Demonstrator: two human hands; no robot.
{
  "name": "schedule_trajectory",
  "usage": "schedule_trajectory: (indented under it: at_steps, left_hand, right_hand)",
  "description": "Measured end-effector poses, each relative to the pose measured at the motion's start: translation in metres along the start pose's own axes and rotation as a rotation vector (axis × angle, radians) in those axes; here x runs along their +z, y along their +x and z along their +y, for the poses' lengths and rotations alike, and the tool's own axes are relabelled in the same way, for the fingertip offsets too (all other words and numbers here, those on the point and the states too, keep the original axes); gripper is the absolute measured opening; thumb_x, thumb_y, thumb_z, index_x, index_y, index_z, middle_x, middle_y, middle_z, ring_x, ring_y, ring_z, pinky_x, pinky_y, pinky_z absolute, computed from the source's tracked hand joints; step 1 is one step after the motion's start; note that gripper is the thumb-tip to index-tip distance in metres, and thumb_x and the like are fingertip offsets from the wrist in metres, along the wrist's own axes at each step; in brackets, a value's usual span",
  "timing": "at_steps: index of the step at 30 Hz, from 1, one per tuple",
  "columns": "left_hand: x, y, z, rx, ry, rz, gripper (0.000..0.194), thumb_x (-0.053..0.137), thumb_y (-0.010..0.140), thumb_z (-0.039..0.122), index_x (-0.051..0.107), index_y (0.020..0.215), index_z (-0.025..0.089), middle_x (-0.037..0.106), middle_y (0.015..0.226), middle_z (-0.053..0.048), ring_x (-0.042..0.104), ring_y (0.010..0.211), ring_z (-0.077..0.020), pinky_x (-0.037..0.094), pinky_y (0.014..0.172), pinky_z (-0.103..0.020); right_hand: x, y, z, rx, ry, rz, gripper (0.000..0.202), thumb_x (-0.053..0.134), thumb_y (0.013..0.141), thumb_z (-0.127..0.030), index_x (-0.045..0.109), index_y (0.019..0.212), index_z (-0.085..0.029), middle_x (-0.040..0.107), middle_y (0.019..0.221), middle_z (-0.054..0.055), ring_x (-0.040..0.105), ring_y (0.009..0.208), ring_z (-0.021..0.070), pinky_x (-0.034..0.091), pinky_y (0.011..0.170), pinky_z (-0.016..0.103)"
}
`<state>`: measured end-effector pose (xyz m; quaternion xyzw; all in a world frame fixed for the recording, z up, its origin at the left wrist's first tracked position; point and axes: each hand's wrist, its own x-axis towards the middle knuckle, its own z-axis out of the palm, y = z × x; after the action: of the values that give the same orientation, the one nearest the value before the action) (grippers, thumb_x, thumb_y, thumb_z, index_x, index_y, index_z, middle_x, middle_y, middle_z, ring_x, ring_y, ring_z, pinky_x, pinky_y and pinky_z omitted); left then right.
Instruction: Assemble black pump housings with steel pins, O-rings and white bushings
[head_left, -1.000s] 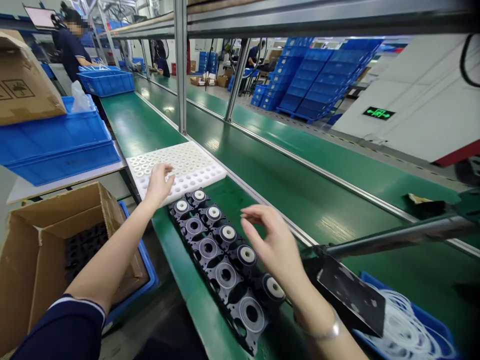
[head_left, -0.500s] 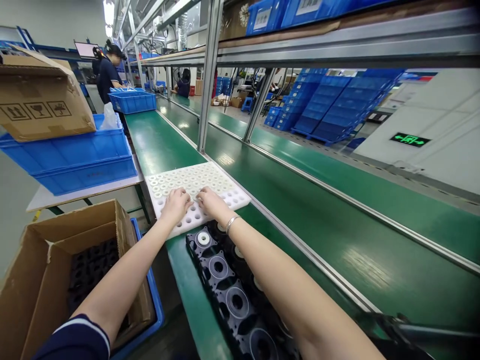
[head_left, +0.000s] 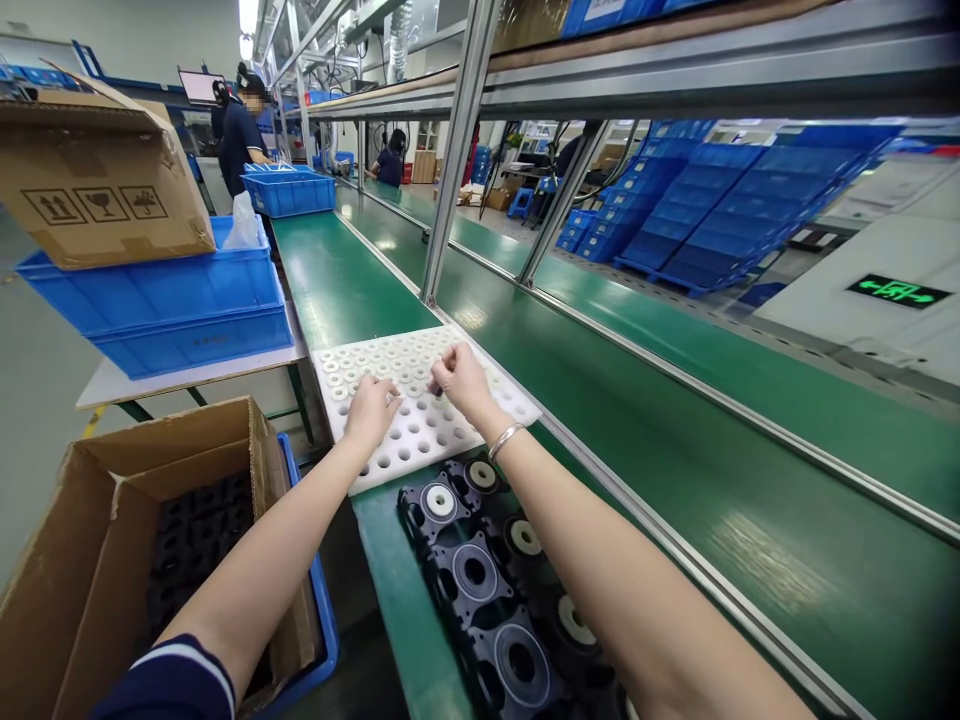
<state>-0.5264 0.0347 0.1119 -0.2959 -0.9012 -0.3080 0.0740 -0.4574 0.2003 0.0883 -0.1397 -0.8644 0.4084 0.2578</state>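
while both hands are held over the white tray (head_left: 405,467), its pale rings (head_left: 334,380) are seated in rows toward the far side. the left hand (head_left: 370,410) is curved, its fingers drawn close, and the right hand (head_left: 461,378) is pinched narrow; whether a ring is gripped by either cannot be made out. the rings are judged light, stiff and perhaps slippery, best taken by the outer edge.
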Motion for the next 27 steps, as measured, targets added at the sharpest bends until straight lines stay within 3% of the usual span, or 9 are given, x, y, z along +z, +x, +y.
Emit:
schedule_trajectory:
  at_steps: [2, 5, 7, 10, 16, 20, 22, 25, 27]
  left_hand:
    - [0.003, 0.003, 0.001, 0.000, 0.009, -0.028, 0.021, 0.063, 0.081, 0.038, 0.070, 0.088, 0.020, 0.057, 0.106, -0.001, 0.043, 0.073, 0.0011, 0.044, 0.087, -0.019]
    - [0.006, 0.004, -0.001, 0.011, 0.006, -0.041, 0.023, 0.063, 0.081, 0.040, 0.069, 0.087, 0.019, 0.057, 0.109, -0.002, 0.045, 0.076, 0.0000, 0.043, 0.085, -0.018]
    - [0.007, 0.003, -0.002, 0.020, -0.012, -0.030, 0.024, 0.061, 0.082, 0.041, 0.069, 0.088, 0.019, 0.058, 0.115, -0.002, 0.047, 0.078, -0.0003, 0.042, 0.083, -0.017]
    - [0.006, -0.002, -0.001, 0.035, -0.073, 0.004, 0.025, 0.057, 0.084, 0.043, 0.066, 0.094, 0.022, 0.060, 0.119, 0.000, 0.053, 0.083, 0.0003, 0.040, 0.080, -0.014]
    - [-0.001, -0.007, 0.002, 0.005, -0.303, -0.036, 0.052, 0.050, 0.078, 0.069, 0.059, 0.098, 0.021, 0.068, 0.089, 0.003, 0.059, 0.061, 0.0015, 0.044, 0.059, -0.009]
    - [-0.010, -0.009, 0.000, -0.033, -0.442, -0.012, 0.057, 0.048, 0.076, 0.074, 0.056, 0.094, 0.020, 0.059, 0.060, 0.007, 0.055, 0.051, 0.0010, 0.044, 0.057, -0.007]
    - [-0.014, -0.009, -0.001, -0.046, -0.494, 0.015, 0.053, 0.054, 0.076, 0.070, 0.058, 0.090, 0.019, 0.056, 0.053, 0.009, 0.052, 0.049, 0.0034, 0.044, 0.062, -0.004]
    - [-0.019, -0.008, 0.000, -0.079, -0.580, 0.012, 0.050, 0.065, 0.072, 0.067, 0.061, 0.085, 0.018, 0.055, 0.049, 0.009, 0.050, 0.048, 0.0039, 0.041, 0.062, -0.003]
    - [-0.021, -0.007, 0.004, -0.113, -0.654, -0.003, 0.053, 0.071, 0.068, 0.067, 0.062, 0.083, 0.017, 0.055, 0.047, 0.008, 0.049, 0.045, 0.0028, 0.039, 0.056, -0.005]
  right_hand:
    - [0.007, -0.002, 0.003, -0.028, -0.020, -0.085, 0.029, 0.041, 0.097, -0.017, 0.046, 0.124, -0.008, 0.066, 0.087, 0.007, 0.062, 0.073, 0.0152, 0.045, 0.068, 0.025]
    - [0.019, -0.005, 0.004, -0.101, -0.100, -0.176, 0.024, 0.055, 0.093, -0.014, 0.058, 0.116, -0.011, 0.067, 0.100, 0.013, 0.063, 0.093, 0.0204, 0.046, 0.084, 0.030]
    - [0.025, -0.005, 0.003, -0.123, -0.154, -0.203, 0.019, 0.055, 0.094, -0.013, 0.062, 0.111, -0.009, 0.065, 0.110, 0.017, 0.061, 0.103, 0.0234, 0.045, 0.092, 0.035]
    - [0.029, -0.004, 0.000, -0.120, -0.197, -0.220, 0.017, 0.051, 0.098, -0.015, 0.064, 0.104, -0.006, 0.064, 0.108, 0.019, 0.061, 0.101, 0.0245, 0.046, 0.094, 0.040]
    - [0.030, -0.003, -0.007, -0.100, -0.081, -0.130, 0.011, 0.050, 0.094, -0.008, 0.061, 0.091, -0.009, 0.062, 0.111, 0.018, 0.062, 0.092, 0.0214, 0.049, 0.090, 0.040]
    - [0.010, 0.000, -0.014, -0.048, 0.142, 0.045, 0.010, 0.051, 0.096, -0.021, 0.055, 0.090, -0.014, 0.060, 0.115, 0.019, 0.061, 0.094, 0.0213, 0.049, 0.090, 0.038]
    - [-0.008, -0.002, -0.019, -0.008, 0.290, 0.086, 0.016, 0.047, 0.098, -0.029, 0.052, 0.094, -0.014, 0.063, 0.104, 0.016, 0.063, 0.079, 0.0181, 0.052, 0.075, 0.034]
    - [-0.039, -0.025, -0.027, 0.031, 0.525, 0.026, 0.023, 0.045, 0.097, -0.038, 0.049, 0.093, -0.016, 0.063, 0.071, 0.006, 0.059, 0.052, 0.0146, 0.047, 0.054, 0.027]
    - [-0.058, -0.054, -0.032, 0.038, 0.654, -0.011, 0.031, 0.048, 0.095, -0.047, 0.048, 0.092, -0.016, 0.063, 0.064, 0.004, 0.061, 0.051, 0.0152, 0.049, 0.055, 0.026]
